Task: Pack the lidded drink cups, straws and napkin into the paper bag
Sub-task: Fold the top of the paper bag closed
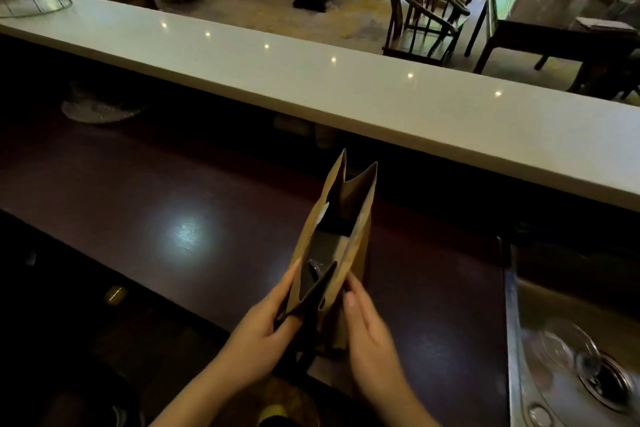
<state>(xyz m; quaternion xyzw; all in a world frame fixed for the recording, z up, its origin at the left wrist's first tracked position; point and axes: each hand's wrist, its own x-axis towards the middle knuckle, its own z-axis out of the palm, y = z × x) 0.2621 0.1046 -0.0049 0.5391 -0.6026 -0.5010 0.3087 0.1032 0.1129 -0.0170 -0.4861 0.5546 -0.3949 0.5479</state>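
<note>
The paper bag (341, 236) stands upright on the dark counter (138, 204), mouth open. At its near end the left hand (263, 326) pinches the left wall and folded gusset; the right hand (367, 333) grips the right wall. Something glints inside, too dim to identify. Spreading both walls evenly should square the mouth. A sink (568, 357) lies right.
</note>
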